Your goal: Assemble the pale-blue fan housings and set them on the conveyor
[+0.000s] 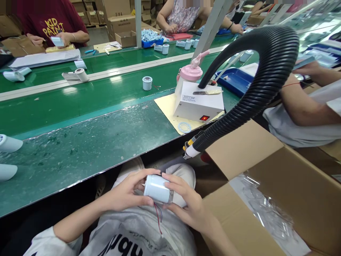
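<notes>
Left hand [134,190] at nine o'clock, right hand [188,199] at three, grips part-curled around a pale-blue cylinder [157,188]; wires [158,217] at six.

Far ahead and left of our left hand [130,190], we read "KID PAINT" [54,27] in yellow on a maroon shirt [53,12]. Below that hand, we cannot make out the bold black lettering [124,244] on the pale shirt [160,234]. Ahead of our right hand [188,199], the white box [197,106] bears print [189,97] too small to read.
</notes>
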Available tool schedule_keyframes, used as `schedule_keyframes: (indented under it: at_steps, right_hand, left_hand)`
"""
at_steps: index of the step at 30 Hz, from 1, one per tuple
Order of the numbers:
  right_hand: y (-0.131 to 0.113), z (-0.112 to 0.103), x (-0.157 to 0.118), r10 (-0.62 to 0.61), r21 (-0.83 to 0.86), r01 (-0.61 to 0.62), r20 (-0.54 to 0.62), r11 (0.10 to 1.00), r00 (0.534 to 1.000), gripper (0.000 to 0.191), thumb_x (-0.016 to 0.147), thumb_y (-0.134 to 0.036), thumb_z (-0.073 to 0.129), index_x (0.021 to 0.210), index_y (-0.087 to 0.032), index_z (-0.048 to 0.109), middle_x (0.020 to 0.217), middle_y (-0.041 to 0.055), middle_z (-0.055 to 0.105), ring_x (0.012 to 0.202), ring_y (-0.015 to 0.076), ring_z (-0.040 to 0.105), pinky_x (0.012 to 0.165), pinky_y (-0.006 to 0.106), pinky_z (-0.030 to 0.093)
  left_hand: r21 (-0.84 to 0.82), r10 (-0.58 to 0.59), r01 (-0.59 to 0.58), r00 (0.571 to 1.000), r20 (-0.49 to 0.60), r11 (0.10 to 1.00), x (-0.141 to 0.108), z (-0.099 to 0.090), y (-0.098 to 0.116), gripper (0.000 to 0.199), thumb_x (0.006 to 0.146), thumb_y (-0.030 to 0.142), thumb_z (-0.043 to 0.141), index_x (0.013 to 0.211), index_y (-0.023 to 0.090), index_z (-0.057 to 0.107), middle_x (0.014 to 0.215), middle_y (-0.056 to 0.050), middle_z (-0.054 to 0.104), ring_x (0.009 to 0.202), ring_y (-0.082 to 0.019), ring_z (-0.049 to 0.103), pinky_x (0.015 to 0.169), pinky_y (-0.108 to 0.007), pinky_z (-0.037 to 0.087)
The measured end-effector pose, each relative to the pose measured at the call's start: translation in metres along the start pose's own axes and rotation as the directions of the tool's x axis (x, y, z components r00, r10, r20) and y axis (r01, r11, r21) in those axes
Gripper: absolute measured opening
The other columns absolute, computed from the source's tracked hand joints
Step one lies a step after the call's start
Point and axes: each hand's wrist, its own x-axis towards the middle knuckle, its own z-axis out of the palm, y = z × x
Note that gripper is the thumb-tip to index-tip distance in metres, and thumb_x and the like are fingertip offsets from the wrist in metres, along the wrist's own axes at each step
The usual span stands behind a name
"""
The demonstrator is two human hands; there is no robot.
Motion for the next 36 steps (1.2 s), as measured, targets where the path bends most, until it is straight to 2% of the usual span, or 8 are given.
schedule_keyframes:
  at_steps: [3,7,13,19,28,32,34,36]
  right_hand:
    - [-0.002,0.001,-0.001,0.212,0.242,-0.205,-0.003,0.949,0.977,0.064,0.086,-0.044,0.082,0.143,-0.035,0.056,0.14,0.01,0.066,0.127,0.0289,0.066,0.1,0.04,0.061]
    - [-0.001,0.005,-0.006,0.298,0.345,-0.276,-0.009,0.897,0.955,0.065,0.08,-0.044,0.087,0.139,-0.035,0.061,0.137,0.0096,0.069,0.126,0.0295,0.067,0.096,0.037,0.064]
    - [-0.006,0.004,-0.009,0.103,0.148,-0.087,-0.106,0.985,0.989,0.063,0.087,-0.016,0.081,0.141,-0.035,0.056,0.135,0.0071,0.07,0.129,0.0267,0.065,0.108,0.043,0.056]
    - [-0.016,0.002,0.0,-0.052,0.06,0.06,-0.121,0.996,0.991,0.062,0.087,0.001,0.067,0.14,-0.03,0.056,0.13,0.0071,0.073,0.126,0.0238,0.066,0.105,0.04,0.059]
    - [-0.016,-0.002,0.001,-0.064,0.037,0.066,-0.062,0.997,0.996,0.061,0.091,-0.002,0.066,0.142,-0.033,0.053,0.133,0.0075,0.071,0.126,0.0255,0.066,0.106,0.045,0.058]
    - [-0.018,0.004,0.002,0.079,0.126,-0.069,-0.073,0.99,0.994,0.046,0.092,-0.038,0.077,0.135,-0.031,0.061,0.135,0.01,0.069,0.121,0.0272,0.069,0.098,0.038,0.06]
    - [-0.016,0.008,-0.008,0.247,0.252,-0.202,-0.166,0.947,0.955,0.051,0.091,-0.059,0.07,0.131,-0.028,0.063,0.126,0.0106,0.072,0.107,0.0274,0.074,0.084,0.034,0.064]
    - [-0.009,0.006,-0.03,0.387,0.336,-0.257,-0.409,0.906,0.826,0.054,0.093,-0.068,0.059,0.128,-0.027,0.062,0.117,0.0104,0.073,0.093,0.0272,0.076,0.076,0.036,0.065]
  left_hand:
    - [0.118,0.078,-0.089,0.992,0.097,0.989,0.002,-0.004,0.007,0.078,0.077,0.051,0.084,0.147,0.033,0.054,0.148,-0.012,0.057,0.133,-0.034,0.057,0.101,-0.042,0.056]
    - [0.231,0.169,-0.198,0.975,0.142,0.952,0.003,-0.009,0.008,0.079,0.081,0.047,0.081,0.152,0.035,0.048,0.155,-0.012,0.054,0.141,-0.033,0.053,0.113,-0.047,0.047]
    - [0.291,0.245,-0.286,0.955,0.169,0.913,0.001,-0.013,0.003,0.084,0.081,0.042,0.083,0.155,0.034,0.043,0.155,-0.013,0.054,0.142,-0.033,0.052,0.115,-0.047,0.047]
    - [0.279,0.375,-0.428,0.899,0.224,0.86,0.0,-0.015,0.004,0.086,0.083,0.032,0.083,0.156,0.04,0.038,0.157,-0.01,0.053,0.142,-0.031,0.053,0.118,-0.048,0.043]
    - [0.246,0.308,-0.347,0.933,0.186,0.905,-0.003,-0.015,0.005,0.082,0.08,0.028,0.085,0.152,0.039,0.047,0.154,-0.01,0.056,0.141,-0.034,0.054,0.119,-0.051,0.041]
    - [0.08,0.159,-0.169,0.98,0.115,0.982,-0.003,-0.013,0.003,0.074,0.075,0.034,0.089,0.143,0.034,0.059,0.147,-0.011,0.062,0.135,-0.035,0.059,0.113,-0.047,0.047]
    - [-0.033,0.032,-0.03,0.999,0.042,0.999,-0.002,-0.011,-0.002,0.065,0.074,0.039,0.088,0.135,0.029,0.066,0.142,-0.011,0.065,0.127,-0.035,0.064,0.105,-0.042,0.054]
    - [-0.121,-0.075,0.065,0.995,-0.073,0.99,0.004,-0.01,-0.011,0.056,0.074,0.042,0.086,0.126,0.026,0.07,0.129,-0.009,0.071,0.11,-0.03,0.071,0.094,-0.034,0.058]
